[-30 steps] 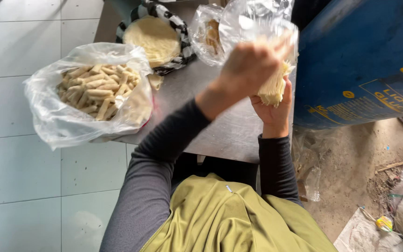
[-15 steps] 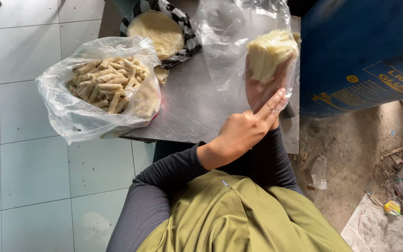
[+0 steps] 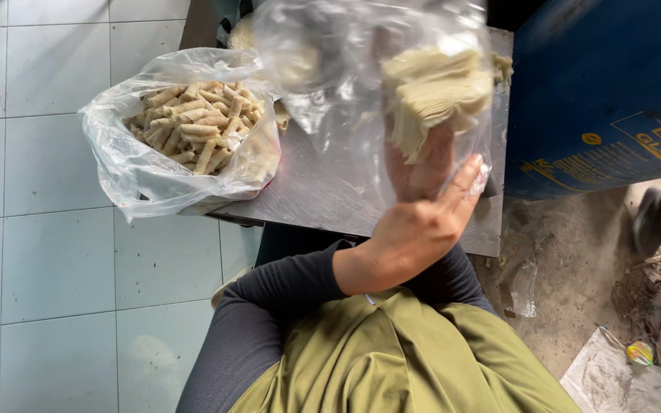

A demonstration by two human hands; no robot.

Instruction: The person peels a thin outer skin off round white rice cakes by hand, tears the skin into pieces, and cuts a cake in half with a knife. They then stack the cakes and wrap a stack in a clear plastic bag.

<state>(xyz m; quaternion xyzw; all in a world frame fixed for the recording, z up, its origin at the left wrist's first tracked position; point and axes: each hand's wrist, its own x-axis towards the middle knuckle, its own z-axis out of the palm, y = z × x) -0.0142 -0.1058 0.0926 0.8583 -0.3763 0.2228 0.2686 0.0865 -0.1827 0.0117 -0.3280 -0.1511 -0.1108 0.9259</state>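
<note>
Fingers (image 3: 460, 180) of the left hand (image 3: 415, 233) lie flat against the clear bag (image 3: 346, 92) of pale sheets (image 3: 434, 95).

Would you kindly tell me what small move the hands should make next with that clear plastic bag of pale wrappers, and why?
Probably lower the clear plastic bag onto the grey metal table. The stack of pale thin wrappers sits tilted inside it, propped only by the right hand from below, while the left hand presses beside it; resting it would likely steady the stack.
</note>
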